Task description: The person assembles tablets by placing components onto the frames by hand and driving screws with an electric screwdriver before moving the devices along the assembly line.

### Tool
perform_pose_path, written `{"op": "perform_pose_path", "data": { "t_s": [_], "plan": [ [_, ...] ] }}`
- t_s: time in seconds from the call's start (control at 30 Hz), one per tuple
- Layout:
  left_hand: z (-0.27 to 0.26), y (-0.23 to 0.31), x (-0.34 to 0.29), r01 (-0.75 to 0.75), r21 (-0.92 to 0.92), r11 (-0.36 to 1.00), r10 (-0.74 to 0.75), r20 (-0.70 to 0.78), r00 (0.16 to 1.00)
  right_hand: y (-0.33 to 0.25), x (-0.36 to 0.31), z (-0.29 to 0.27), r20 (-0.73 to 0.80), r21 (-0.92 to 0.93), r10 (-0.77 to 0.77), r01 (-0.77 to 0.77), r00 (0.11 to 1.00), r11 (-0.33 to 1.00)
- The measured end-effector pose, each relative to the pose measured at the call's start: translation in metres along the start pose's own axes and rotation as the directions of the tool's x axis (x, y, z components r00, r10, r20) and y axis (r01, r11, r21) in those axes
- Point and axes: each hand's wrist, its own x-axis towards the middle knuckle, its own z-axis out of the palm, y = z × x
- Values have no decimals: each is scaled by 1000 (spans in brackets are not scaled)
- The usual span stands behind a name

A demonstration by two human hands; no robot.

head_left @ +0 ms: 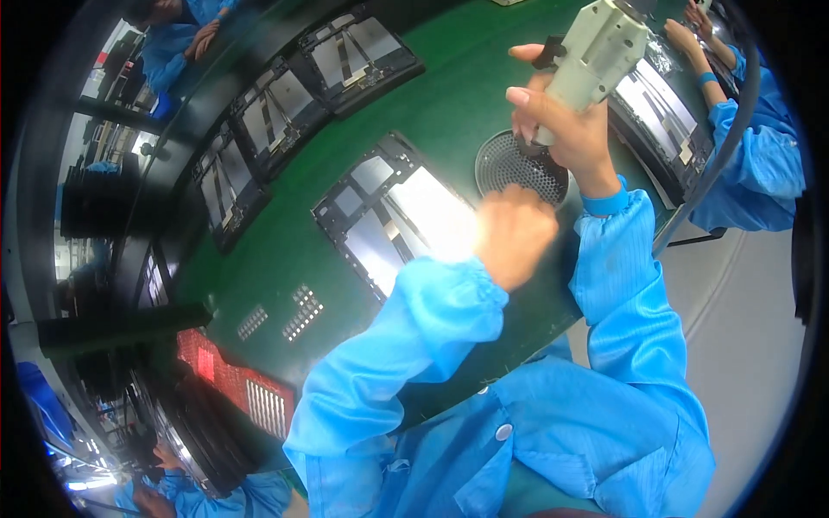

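Note:
My right hand (577,134) is wrapped round an off-white electric screwdriver (598,56), raised above the green bench. Just below it lies a round dark tray with a perforated plate (503,161). My left hand (518,237) is at the near edge of this tray; motion blurs it, and its fingertips are hard to make out. Beside the left hand, an opened flat device (367,231) with a black frame, silvery panels and a ribbon cable lies on the bench. Strong glare whitens its right part, and my left sleeve covers its near corner.
Similar opened devices (358,56) stand in a row at the far left; another (661,129) lies at right. Small parts (304,312) sit in rows near a red perforated sheet (226,380). A grey cable (738,138) curves past a co-worker's sleeve (760,160).

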Motion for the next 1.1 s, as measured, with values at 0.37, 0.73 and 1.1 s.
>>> {"op": "perform_pose_path", "data": {
  "t_s": [0.37, 0.73, 1.1],
  "plan": [
    [-44, 36, -92, 193, -234, 953, -219, -89, 972, 21, 1, -2, 145, -6, 142, -142, 979, 990],
    [-32, 28, -112, 301, -308, 902, -361, -161, 918, 26, 3, -13, 123, -73, 180, -172, 976, 982],
    [-26, 32, -101, 313, -307, 899, -373, -161, 914, 25, 7, -23, 144, -62, 187, -180, 972, 982]
  ]
}}
